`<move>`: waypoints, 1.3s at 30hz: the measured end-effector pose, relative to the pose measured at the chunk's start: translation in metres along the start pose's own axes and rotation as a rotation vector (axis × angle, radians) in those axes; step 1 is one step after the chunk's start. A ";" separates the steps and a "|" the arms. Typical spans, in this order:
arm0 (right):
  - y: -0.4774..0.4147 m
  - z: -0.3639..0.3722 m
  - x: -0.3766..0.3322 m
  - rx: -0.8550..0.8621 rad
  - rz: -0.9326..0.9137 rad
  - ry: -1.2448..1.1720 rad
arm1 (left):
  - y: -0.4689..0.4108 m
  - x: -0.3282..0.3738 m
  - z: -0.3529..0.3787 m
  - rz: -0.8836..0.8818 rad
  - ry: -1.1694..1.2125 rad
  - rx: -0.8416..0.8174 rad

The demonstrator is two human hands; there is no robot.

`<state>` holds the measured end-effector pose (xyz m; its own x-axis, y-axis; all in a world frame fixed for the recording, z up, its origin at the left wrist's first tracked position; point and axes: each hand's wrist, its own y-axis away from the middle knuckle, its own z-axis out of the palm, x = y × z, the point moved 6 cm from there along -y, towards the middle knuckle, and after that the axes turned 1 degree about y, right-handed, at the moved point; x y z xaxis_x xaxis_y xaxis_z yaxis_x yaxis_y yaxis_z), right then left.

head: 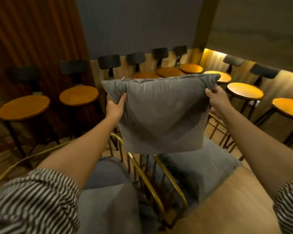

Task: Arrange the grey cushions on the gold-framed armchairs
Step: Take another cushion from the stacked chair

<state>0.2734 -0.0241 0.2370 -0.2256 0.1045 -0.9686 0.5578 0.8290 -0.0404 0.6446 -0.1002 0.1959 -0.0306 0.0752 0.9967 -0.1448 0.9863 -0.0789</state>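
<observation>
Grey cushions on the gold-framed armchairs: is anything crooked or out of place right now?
One square grey fabric cushion is off the chairs, held up in both hands, left hand and right hand. Another grey cushion lies skewed on the right gold-framed armchair, a corner poking past its seat.

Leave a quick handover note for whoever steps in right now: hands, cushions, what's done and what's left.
Left hand and right hand each grip a side of one square grey fabric cushion, held up in the air above the gold-framed armchairs.
A second grey cushion already lies on the right-hand chair.
Left: set the held cushion down on a chair; the left-hand chair looks the likely spot.
</observation>
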 end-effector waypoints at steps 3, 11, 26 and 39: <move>-0.022 -0.047 0.030 0.096 0.035 0.118 | 0.013 -0.035 0.063 -0.080 0.044 -0.006; -0.111 -0.117 0.122 0.138 0.122 0.392 | 0.028 -0.144 0.186 -0.330 0.028 0.031; -0.266 -0.078 0.296 -0.351 0.331 0.629 | -0.016 -0.361 0.288 -0.769 -0.194 0.129; -0.235 -0.046 0.374 -0.396 0.105 0.831 | 0.045 -0.355 0.329 -0.646 -0.228 -0.109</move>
<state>0.0211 -0.1550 -0.1049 -0.7748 0.4232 -0.4697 0.3286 0.9042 0.2727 0.3240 -0.1311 -0.1682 -0.1806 -0.5529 0.8134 -0.1038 0.8331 0.5432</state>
